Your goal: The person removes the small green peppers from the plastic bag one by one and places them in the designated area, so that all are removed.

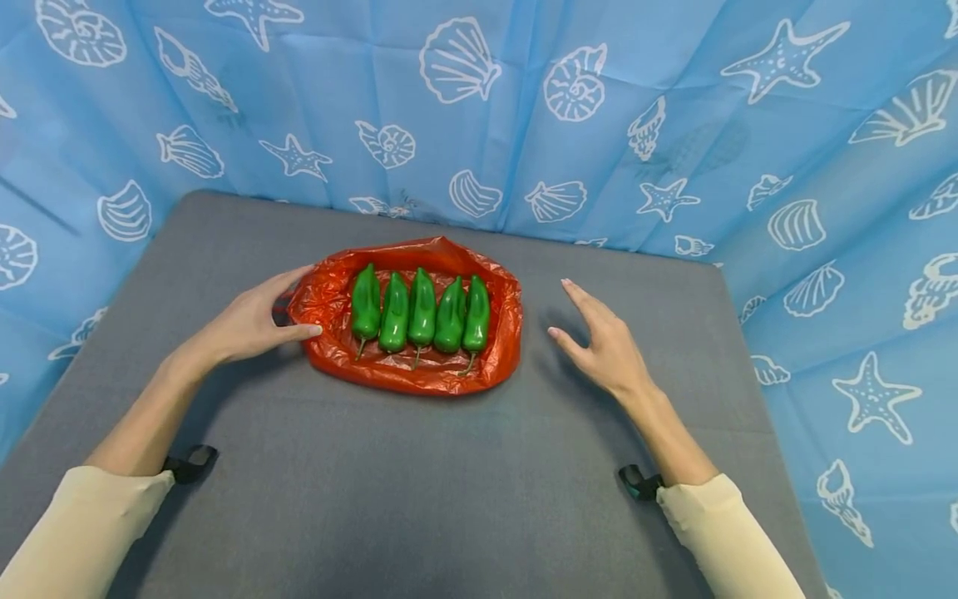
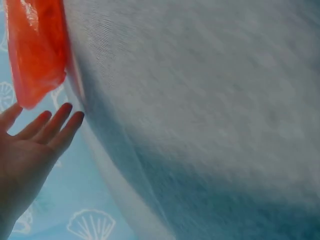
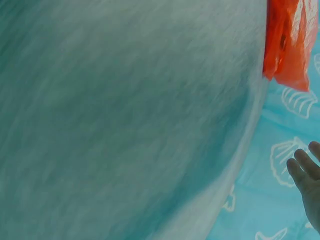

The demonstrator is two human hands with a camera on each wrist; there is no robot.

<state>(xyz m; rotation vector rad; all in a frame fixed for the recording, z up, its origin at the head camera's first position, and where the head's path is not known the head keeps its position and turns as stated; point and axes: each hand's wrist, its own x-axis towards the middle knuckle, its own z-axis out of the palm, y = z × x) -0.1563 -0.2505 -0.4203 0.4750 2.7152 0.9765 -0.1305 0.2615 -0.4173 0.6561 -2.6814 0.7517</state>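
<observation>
Several green peppers (image 1: 422, 309) lie side by side in a row, stems mostly toward the near side, inside a red plastic bag (image 1: 419, 380) whose mouth is spread wide. At the bag's left end is my left hand (image 1: 258, 320), thumb tip over the rim and fingers spread along the outer side. Seen from the left wrist, the fingers of that hand (image 2: 35, 140) are fairly straight, right at the end of the bag (image 2: 37, 55). My right hand (image 1: 602, 341) hovers to the right of the bag, apart from it, thumb and fingers spread with nothing between them.
A grey cloth-covered table (image 1: 449, 499) bears the bag. Behind it and along both sides hangs a blue curtain (image 1: 524, 150) with white shells and starfish. Dark straps (image 1: 639, 482) show at both wrists, next to cream sleeves (image 1: 718, 532).
</observation>
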